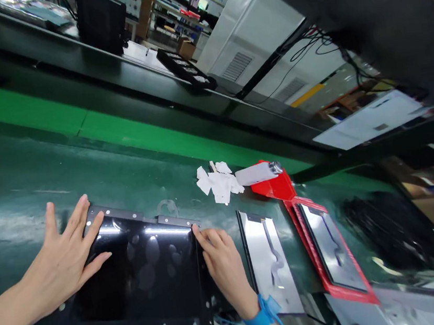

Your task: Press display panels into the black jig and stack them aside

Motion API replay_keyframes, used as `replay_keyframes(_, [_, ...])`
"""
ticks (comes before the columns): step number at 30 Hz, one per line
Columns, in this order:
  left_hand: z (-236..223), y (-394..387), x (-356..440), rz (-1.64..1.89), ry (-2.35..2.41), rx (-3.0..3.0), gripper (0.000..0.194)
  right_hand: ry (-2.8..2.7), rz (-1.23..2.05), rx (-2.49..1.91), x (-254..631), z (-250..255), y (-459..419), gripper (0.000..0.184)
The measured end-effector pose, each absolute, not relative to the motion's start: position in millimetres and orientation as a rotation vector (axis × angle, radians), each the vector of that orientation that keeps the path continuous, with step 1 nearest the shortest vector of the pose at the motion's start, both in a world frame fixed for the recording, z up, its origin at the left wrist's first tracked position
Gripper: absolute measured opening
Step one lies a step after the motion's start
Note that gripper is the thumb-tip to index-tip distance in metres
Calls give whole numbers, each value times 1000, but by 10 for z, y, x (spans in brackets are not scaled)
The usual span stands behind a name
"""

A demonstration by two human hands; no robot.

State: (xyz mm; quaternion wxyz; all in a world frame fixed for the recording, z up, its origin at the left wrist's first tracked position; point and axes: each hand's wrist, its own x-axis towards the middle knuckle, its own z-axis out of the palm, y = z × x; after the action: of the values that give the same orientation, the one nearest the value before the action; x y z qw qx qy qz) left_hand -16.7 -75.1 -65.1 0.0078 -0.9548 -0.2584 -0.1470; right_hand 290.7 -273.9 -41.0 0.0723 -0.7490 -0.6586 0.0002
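A black display panel with a glossy screen and round silvery spots along its frame lies in front of me. My left hand rests on its left edge, fingers spread wide and holding nothing. At the panel's upper right corner is my right hand, with a blue band round its wrist. Its index fingertip touches the frame there. The other right fingers are curled in, and whatever they hold, if anything, is hidden. Smudges and light reflections show on the screen.
Right of the panel lies a silver-backed flat panel. Beyond it, another panel sits on red wrapping. White paper scraps and a white bottle stand further back. A dark rail crosses behind the green bench.
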Motion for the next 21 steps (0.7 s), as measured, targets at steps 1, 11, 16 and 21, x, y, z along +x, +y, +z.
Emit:
replay_keyframes(1, [-646, -764, -168, -465, -831, -2996, 82, -2007, -31, -2252, 2899, -433, -2752, 58])
replay_keyframes(11, [-681, -750, -185, -540, -913, -3076, 77, -1739, 72, -2115, 2791, -623, -2630, 58])
replay_keyframes(16, [-654, -747, -311, -528, -900, -3072, 63, -1604, 262, -2058, 2697, -451, -2817, 50])
replay_keyframes(21, [-744, -771, -586, -408, -749, -3171, 74, -1282, 722, -2155, 2573, -356, -3301, 70])
